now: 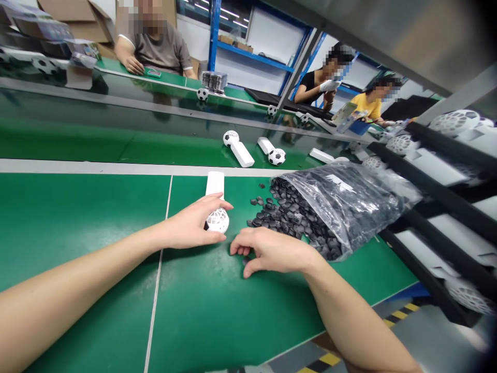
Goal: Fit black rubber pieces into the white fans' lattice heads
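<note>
Football-headed white housing lies left of plastic bag. Probably light, stiff; perforated ball fragile, so grip plain handle. Left hand fingers spread around ball; right hand curled, can't tell if pinching.

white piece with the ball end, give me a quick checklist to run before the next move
1. Left hand at the ball end: ok, thumb and fingers lie either side of it.
2. Handle of the white piece pointing away from the person: ok.
3. Left hand's hold firm: cannot tell, its palm side is hidden.
4. Right hand gripping a black bit: cannot tell, something dark shows by its thumb.
5. Bag open towards the hands: ok.
6. Black bits all inside the bag: not ok, some lie loose on the green table.
</note>
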Demonstrator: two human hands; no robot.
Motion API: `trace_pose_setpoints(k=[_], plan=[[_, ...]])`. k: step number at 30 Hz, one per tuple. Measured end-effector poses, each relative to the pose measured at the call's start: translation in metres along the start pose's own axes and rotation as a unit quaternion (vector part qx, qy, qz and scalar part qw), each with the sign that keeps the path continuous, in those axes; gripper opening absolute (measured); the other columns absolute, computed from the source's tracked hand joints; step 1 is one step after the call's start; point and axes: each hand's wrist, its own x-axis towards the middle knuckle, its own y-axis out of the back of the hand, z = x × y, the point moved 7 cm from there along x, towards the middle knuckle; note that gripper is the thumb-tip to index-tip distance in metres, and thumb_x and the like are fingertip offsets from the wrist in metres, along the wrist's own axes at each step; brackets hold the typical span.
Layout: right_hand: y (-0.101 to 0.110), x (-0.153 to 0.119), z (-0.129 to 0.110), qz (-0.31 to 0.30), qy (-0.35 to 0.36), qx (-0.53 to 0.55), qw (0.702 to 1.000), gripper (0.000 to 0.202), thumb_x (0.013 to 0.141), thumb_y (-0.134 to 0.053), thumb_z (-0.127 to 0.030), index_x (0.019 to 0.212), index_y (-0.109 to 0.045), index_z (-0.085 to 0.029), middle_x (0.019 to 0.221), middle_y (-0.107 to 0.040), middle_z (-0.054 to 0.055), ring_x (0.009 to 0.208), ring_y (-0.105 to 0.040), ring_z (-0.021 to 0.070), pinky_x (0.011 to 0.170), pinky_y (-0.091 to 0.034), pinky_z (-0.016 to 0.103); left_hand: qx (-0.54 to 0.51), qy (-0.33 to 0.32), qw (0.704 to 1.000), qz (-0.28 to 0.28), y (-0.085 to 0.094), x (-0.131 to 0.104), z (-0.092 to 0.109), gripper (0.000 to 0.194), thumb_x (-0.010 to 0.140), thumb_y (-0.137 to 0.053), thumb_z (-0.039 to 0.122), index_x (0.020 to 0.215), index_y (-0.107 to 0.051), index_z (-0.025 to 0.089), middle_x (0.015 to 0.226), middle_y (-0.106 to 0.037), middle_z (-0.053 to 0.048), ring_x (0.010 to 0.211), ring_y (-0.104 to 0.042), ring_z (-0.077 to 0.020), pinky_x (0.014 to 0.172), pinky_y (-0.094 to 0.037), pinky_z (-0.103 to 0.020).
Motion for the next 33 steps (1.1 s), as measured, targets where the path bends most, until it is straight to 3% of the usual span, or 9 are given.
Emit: trace_pose_setpoints(k=[2,11,14,18,20,23,26,30,33], plan=[[0.004,-0.003,0.001,-0.002,-0.003,-0.017,1.0,0.039,0.062,-0.075,-0.026,0.096,-0.058,-0.02,0.091,-0.053,0.002,0.08,-0.052,0.0137,0.067,-0.042,0.022,0.003,0.0,1.0,-0.001,0.0,0.0,0.001,0.055,0.07,-0.058,0.037,0.12,-0.043,0.02,0.139,-0.034,-0.01,0.133,-0.019,-0.0245,0.105,-0.023,-0.041],[0.002,-0.003,0.0,-0.011,-0.009,-0.024,1.0,0.009,0.07,-0.066,-0.017,0.072,-0.057,-0.017,0.074,-0.054,-0.002,0.063,-0.05,0.0089,0.057,-0.038,0.02,-0.005,0.009,1.0,0.002,0.0,-0.001,0.0,0.056,0.069,-0.058,0.038,0.12,-0.043,0.021,0.139,-0.032,-0.01,0.133,-0.019,-0.0264,0.105,-0.023,-0.043],[0.009,0.0,-0.006,0.05,0.012,0.022,0.998,0.002,0.076,-0.06,-0.018,0.077,-0.058,-0.018,0.068,-0.055,-0.003,0.06,-0.05,0.0091,0.057,-0.039,0.021,-0.01,-0.004,1.0,0.006,0.001,-0.002,0.0,0.054,0.07,-0.057,0.036,0.12,-0.044,0.021,0.138,-0.034,-0.01,0.132,-0.02,-0.0268,0.105,-0.023,-0.043],[0.025,0.002,-0.007,0.197,0.039,0.069,0.977,0.009,0.08,-0.055,-0.018,0.086,-0.061,-0.019,0.083,-0.061,0.001,0.076,-0.055,0.0123,0.071,-0.042,0.025,-0.02,-0.023,1.0,0.002,0.001,-0.002,0.004,0.052,0.069,-0.058,0.031,0.118,-0.044,0.022,0.134,-0.04,-0.007,0.132,-0.022,-0.0266,0.104,-0.025,-0.042],[0.027,0.003,0.0,0.237,0.027,0.121,0.964,0.009,0.081,-0.054,-0.019,0.086,-0.061,-0.019,0.083,-0.062,0.001,0.075,-0.056,0.0128,0.07,-0.044,0.026,-0.027,-0.029,0.999,-0.007,0.0,-0.002,0.008,0.052,0.068,-0.058,0.03,0.117,-0.045,0.022,0.132,-0.043,-0.006,0.131,-0.022,-0.0257,0.105,-0.025,-0.041],[0.025,0.005,0.008,0.258,0.011,0.209,0.943,0.008,0.08,-0.054,-0.023,0.085,-0.059,-0.019,0.079,-0.06,0.001,0.068,-0.055,0.0115,0.064,-0.045,0.025,-0.035,-0.03,0.999,-0.01,-0.001,-0.003,0.011,0.051,0.067,-0.058,0.029,0.117,-0.045,0.022,0.131,-0.043,-0.006,0.131,-0.022,-0.0249,0.105,-0.025,-0.04],[0.027,0.004,0.006,0.286,0.023,0.214,0.934,0.008,0.077,-0.058,-0.025,0.08,-0.06,-0.018,0.08,-0.058,0.001,0.069,-0.053,0.0114,0.066,-0.044,0.025,-0.039,-0.028,0.999,-0.008,-0.001,-0.002,0.012,0.052,0.067,-0.059,0.028,0.117,-0.045,0.023,0.132,-0.043,-0.006,0.131,-0.023,-0.0249,0.105,-0.025,-0.04],[0.023,0.007,0.008,0.26,0.001,0.287,0.922,0.011,0.076,-0.059,-0.027,0.08,-0.059,-0.017,0.075,-0.058,0.0,0.066,-0.053,0.0108,0.064,-0.044,0.025,-0.04,-0.028,0.999,-0.008,-0.001,-0.002,0.01,0.053,0.067,-0.059,0.029,0.118,-0.044,0.023,0.131,-0.043,-0.006,0.13,-0.025,-0.0238,0.104,-0.026,-0.039],[0.021,0.01,0.006,0.255,0.014,0.27,0.929,0.01,0.075,-0.062,-0.027,0.078,-0.061,-0.017,0.075,-0.055,0.0,0.067,-0.051,0.0104,0.062,-0.042,0.024,-0.044,-0.035,0.998,-0.006,-0.001,-0.002,0.011,0.053,0.067,-0.061,0.034,0.116,-0.046,0.023,0.129,-0.045,-0.006,0.129,-0.027,-0.0243,0.103,-0.027,-0.038]])
